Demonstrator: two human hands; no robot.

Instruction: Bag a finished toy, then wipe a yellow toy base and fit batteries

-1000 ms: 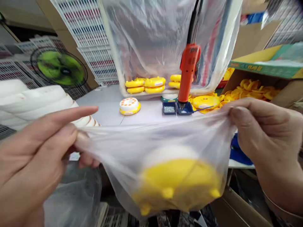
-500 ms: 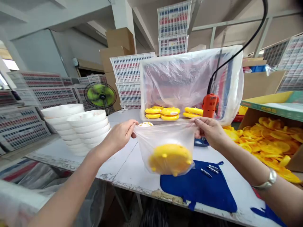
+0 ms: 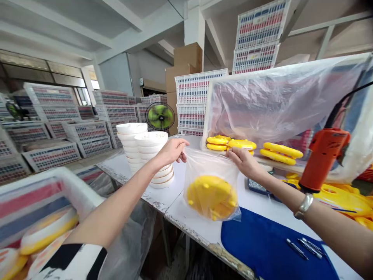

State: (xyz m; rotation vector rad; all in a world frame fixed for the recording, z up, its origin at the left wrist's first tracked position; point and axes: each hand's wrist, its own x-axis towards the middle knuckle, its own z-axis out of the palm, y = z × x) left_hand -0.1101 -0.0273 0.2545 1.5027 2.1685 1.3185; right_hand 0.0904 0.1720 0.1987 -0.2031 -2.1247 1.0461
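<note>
A clear plastic bag (image 3: pixel 210 165) hangs above the table's front edge, its top corners held apart. Inside it sits a round yellow plastic part (image 3: pixel 214 196) with small knobs on its rim. My left hand (image 3: pixel 174 151) pinches the bag's left top corner between thumb and fingers. On the other top corner, my right hand (image 3: pixel 244 160) is closed, with a silver bracelet on that wrist. Just behind the left hand stand stacks of white bowls (image 3: pixel 150 146). The bag's lower right corner hangs over a blue cloth (image 3: pixel 262 241).
Yellow rings (image 3: pixel 241 144) lie before a plastic-covered crate (image 3: pixel 279 101). An orange power tool (image 3: pixel 325 157) hangs at the right, near loose yellow parts (image 3: pixel 344 198). Pens (image 3: pixel 305 248) rest on the cloth. At lower left, a lined crate (image 3: pixel 84 190) holds yellow-and-white pieces. A fan (image 3: pixel 160 116) stands behind.
My view has turned left, bringing the lined crate at lower left into sight. The bag's top corners are closer together, while both hands keep hold of it.
</note>
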